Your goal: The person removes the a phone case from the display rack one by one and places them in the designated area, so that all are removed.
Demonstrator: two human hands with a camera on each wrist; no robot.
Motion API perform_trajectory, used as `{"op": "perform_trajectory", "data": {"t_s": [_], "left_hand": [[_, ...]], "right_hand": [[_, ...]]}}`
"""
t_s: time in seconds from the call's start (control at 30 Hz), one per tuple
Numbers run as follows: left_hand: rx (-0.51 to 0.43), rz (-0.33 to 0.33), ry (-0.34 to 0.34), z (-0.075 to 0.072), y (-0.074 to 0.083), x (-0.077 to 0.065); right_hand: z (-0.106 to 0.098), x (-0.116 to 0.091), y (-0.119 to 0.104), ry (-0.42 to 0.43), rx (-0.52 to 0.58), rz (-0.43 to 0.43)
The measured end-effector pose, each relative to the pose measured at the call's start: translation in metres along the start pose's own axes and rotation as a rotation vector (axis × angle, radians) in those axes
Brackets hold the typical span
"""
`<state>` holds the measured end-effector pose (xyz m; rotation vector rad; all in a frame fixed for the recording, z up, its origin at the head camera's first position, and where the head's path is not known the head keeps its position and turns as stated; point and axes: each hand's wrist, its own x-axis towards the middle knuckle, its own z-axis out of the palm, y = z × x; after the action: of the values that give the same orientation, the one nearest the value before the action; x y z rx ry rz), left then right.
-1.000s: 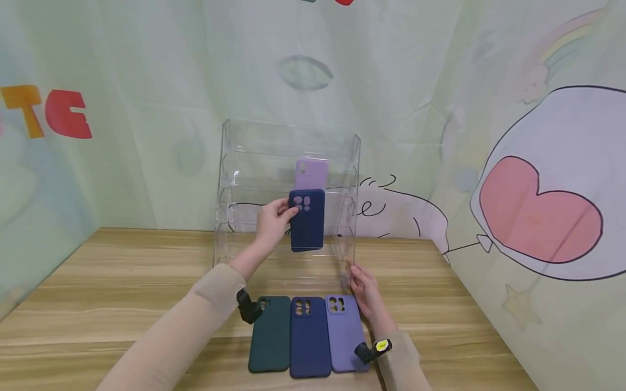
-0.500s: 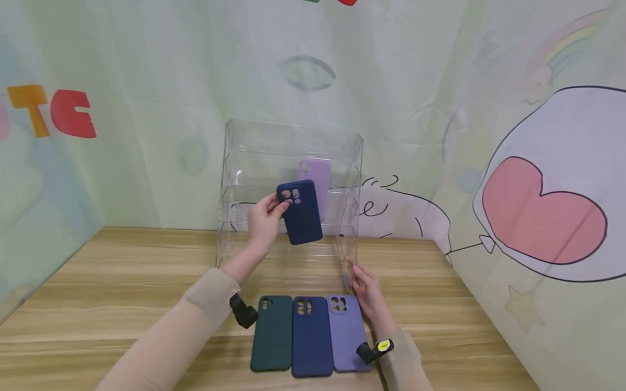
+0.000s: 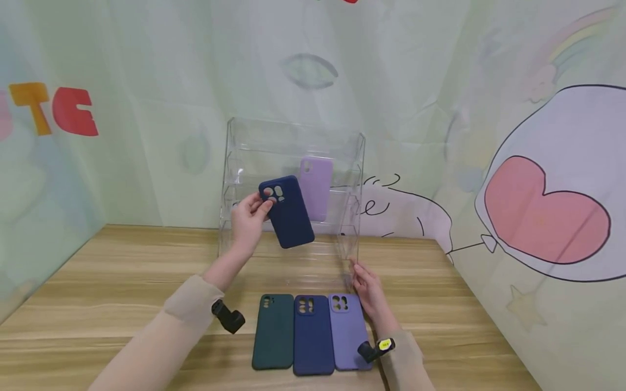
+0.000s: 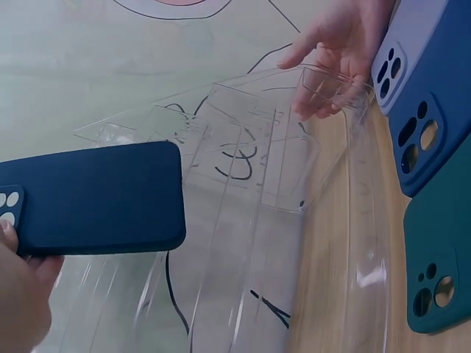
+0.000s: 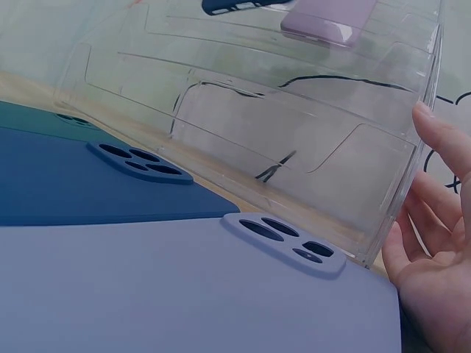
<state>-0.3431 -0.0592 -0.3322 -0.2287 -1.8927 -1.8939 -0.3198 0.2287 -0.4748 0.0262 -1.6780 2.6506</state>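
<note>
My left hand (image 3: pixel 248 220) pinches a dark blue phone case (image 3: pixel 288 212) by its camera-cutout corner. The case hangs tilted in front of a clear tiered rack (image 3: pixel 230 163), apart from it in the head view. In that rack a pink-lilac phone case (image 3: pixel 318 190) stands upright, right of centre. My right hand (image 3: pixel 370 290) touches the rack's lower right side; the right wrist view shows the thumb (image 5: pixel 441 136) and fingertips against the clear side panel.
In front of the rack, a dark green case (image 3: pixel 273 332), a navy case (image 3: pixel 313 336) and a lavender case (image 3: pixel 349 334) lie side by side on the wooden table (image 3: pixel 122 304). A printed curtain (image 3: pixel 161 108) hangs behind.
My left hand has drawn the dark blue case leftward, away from the pink-lilac case, and tilted it. More of the pink-lilac case shows. The right hand stays at the rack's side.
</note>
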Motion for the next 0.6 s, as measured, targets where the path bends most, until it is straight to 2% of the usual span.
{"op": "perform_trajectory", "data": {"t_s": [0.1,0.23,0.37,0.6], "left_hand": [[-0.025,-0.019,-0.012,-0.007,0.001,-0.002],[0.004,-0.045,-0.04,-0.018,-0.001,-0.004],[0.028,-0.1,-0.072,-0.03,-0.003,-0.008],[0.11,-0.218,-0.125,-0.048,0.0,-0.015]], "right_hand": [[0.0,0.0,0.0,-0.01,0.013,-0.005],[0.0,0.0,0.0,-0.001,0.018,-0.009],[0.001,0.001,0.001,0.02,-0.001,0.002],[0.001,0.001,0.0,0.002,0.015,-0.014]]}}
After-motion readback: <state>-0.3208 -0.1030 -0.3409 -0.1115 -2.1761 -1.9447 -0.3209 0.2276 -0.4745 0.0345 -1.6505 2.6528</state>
